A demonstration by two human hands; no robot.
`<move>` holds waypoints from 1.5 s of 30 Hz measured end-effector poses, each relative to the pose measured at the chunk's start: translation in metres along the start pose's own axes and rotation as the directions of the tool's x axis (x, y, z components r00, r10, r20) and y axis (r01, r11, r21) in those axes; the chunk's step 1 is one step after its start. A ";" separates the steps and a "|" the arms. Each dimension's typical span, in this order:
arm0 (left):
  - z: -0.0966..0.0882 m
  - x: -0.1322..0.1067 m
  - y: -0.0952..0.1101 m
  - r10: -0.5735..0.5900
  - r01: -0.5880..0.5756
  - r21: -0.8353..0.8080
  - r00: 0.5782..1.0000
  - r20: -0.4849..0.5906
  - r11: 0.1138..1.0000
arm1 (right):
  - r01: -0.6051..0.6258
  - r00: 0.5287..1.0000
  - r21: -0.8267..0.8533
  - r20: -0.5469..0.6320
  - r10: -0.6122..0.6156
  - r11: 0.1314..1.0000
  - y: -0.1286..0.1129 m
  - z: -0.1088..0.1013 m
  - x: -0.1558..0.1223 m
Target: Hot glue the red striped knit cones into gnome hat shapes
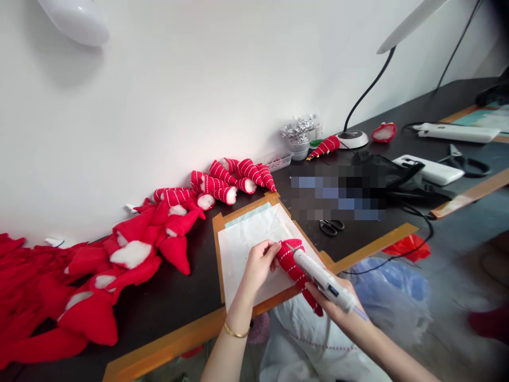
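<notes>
My left hand (260,264) is closed, thumb and fingers pinching the wide end of a red felt cone (287,261) wound with white dotted trim. The cone slants down to the right, its tip towards my lap. My right hand (337,298) is wrapped round a white hot glue gun (324,278), with a glue stick poking out of its rear. The gun's nozzle lies at the cone's upper edge; whether it touches I cannot tell. Beneath the cone is a white paper sheet (242,249) taped to the table. My right fingers also lie against the cone's lower part.
Several trimmed cones (217,185) lie along the wall. Stuffed red felt pieces (131,254) pile up at left. Scissors (331,227), a black bag (397,178), a white power bank (431,170) and a lamp (353,139) stand at right. A black cable (431,228) hangs over the table edge.
</notes>
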State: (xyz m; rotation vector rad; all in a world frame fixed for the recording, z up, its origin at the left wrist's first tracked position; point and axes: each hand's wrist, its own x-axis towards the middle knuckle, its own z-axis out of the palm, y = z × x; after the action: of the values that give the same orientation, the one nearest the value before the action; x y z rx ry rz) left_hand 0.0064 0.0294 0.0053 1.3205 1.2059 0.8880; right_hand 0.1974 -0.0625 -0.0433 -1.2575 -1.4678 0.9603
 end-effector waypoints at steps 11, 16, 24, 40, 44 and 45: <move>0.003 0.000 0.003 -0.001 0.001 0.021 1.000 -0.002 1.000 | -0.096 0.991 0.085 0.097 0.088 0.992 -0.016 -0.002 0.010; 0.003 -0.001 0.005 0.013 -0.013 0.029 1.000 -0.004 0.999 | -0.054 0.997 0.049 0.057 0.051 0.997 -0.016 -0.003 0.012; 0.004 -0.002 0.005 0.020 -0.020 0.025 1.000 -0.010 0.999 | 0.027 0.999 -0.034 -0.029 -0.028 0.999 -0.003 0.001 0.014; 0.003 -0.001 0.002 0.021 -0.021 0.006 1.000 0.014 1.000 | 0.089 0.994 -0.027 -0.063 -0.091 0.996 0.010 0.004 0.013; 0.004 0.000 0.001 0.020 -0.020 -0.001 1.000 0.014 1.000 | 0.089 0.993 -0.043 -0.073 -0.092 0.995 0.014 0.005 0.013; 0.004 -0.001 0.001 0.019 -0.019 -0.003 1.000 0.014 1.000 | 0.086 0.993 -0.044 -0.075 -0.089 0.995 0.015 0.005 0.013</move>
State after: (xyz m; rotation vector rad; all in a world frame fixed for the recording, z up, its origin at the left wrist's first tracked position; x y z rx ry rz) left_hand 0.0099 0.0281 0.0056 1.3358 1.1830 0.8918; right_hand 0.1960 -0.0476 -0.0568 -1.2354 -1.4764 0.8186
